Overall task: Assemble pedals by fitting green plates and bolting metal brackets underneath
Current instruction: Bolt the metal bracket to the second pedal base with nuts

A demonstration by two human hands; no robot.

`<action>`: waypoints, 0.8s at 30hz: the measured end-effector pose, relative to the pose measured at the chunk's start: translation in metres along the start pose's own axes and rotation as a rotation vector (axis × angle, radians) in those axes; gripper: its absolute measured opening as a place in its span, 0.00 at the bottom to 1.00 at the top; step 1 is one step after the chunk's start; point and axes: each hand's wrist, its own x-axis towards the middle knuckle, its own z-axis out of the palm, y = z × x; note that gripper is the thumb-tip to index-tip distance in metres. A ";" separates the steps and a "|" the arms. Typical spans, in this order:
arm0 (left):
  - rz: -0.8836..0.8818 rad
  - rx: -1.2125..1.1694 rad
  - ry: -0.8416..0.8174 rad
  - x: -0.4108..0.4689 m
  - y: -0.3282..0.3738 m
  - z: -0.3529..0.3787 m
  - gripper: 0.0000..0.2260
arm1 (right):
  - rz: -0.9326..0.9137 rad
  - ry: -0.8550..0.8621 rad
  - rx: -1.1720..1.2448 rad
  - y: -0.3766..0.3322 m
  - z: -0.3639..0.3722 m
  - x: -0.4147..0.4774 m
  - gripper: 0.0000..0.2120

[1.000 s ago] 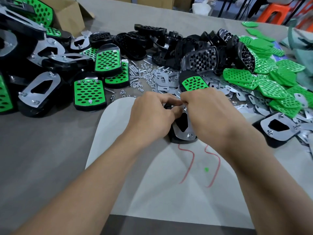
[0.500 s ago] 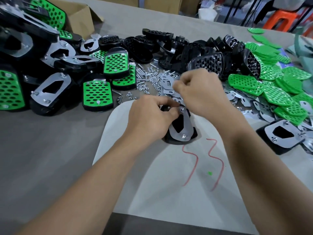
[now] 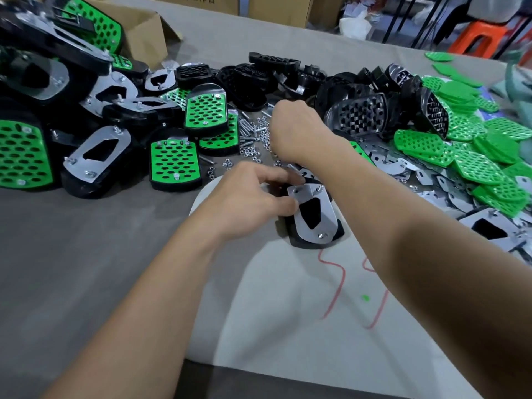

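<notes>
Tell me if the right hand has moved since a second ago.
Yes. The right hand left the pedal and reached farther away, over the loose nuts and bolts.

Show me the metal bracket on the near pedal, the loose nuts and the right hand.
metal bracket [image 3: 312,236], head view, lower band under its cut-out.
loose nuts [image 3: 250,149], head view, middle of the scatter.
right hand [image 3: 293,133], head view, back of the hand.

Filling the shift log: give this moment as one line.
left hand: holds bracket on pedal | right hand: at nuts, fingers hidden
</notes>
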 end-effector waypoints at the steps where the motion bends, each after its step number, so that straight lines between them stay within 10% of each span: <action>1: -0.006 0.015 0.011 0.000 0.001 0.001 0.16 | 0.035 -0.020 0.040 0.000 0.000 0.000 0.15; 11: 0.036 0.054 -0.036 0.004 -0.001 0.005 0.19 | 0.116 0.146 0.829 0.021 -0.021 -0.074 0.07; 24: -0.014 0.033 0.138 0.005 0.009 0.021 0.13 | 0.096 0.150 0.914 0.056 -0.021 -0.116 0.05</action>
